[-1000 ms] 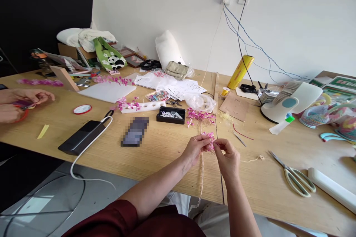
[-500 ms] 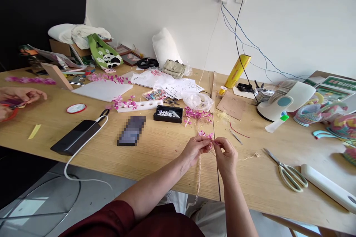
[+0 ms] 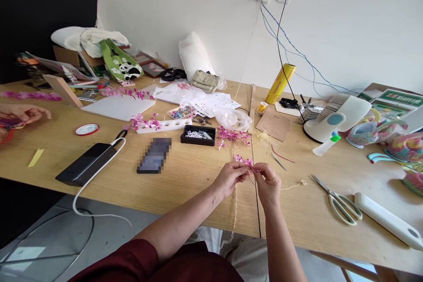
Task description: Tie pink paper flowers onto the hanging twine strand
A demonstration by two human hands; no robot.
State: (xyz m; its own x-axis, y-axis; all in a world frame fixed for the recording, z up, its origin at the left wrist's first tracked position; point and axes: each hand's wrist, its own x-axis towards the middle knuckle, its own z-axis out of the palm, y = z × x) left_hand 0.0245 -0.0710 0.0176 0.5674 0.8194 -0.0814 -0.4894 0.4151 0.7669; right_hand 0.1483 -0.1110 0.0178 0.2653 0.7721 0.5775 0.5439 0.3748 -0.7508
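Note:
Both hands meet over the seam of the wooden table, fingertips close together at a small pink flower cluster [image 3: 243, 160]. My left hand [image 3: 234, 177] pinches the cluster from the left side. With thumb and forefinger closed, my right hand [image 3: 268, 181] pinches at its right edge; fingers hide the exact spot. Pale braided cord [image 3: 235, 211] hangs below my left hand, over the table edge toward my lap. Just beyond the hands lies a larger bunch of pink flowers [image 3: 235, 135]. A thin pale string [image 3: 294, 186] with a small coil at its end lies right of my right hand.
Scissors [image 3: 340, 200] and a long white device [image 3: 386, 220] lie at right, near a white fan [image 3: 337, 116]. A black tray of small pieces [image 3: 198, 135], a blurred phone [image 3: 154, 155] and a black power bank [image 3: 89, 163] sit leftward. Another person's hand [image 3: 24, 114] is far left.
The whole view has shifted slightly, so things appear a little further left. Both hands keep their pinch on the flower cluster, with hardly any visible movement.

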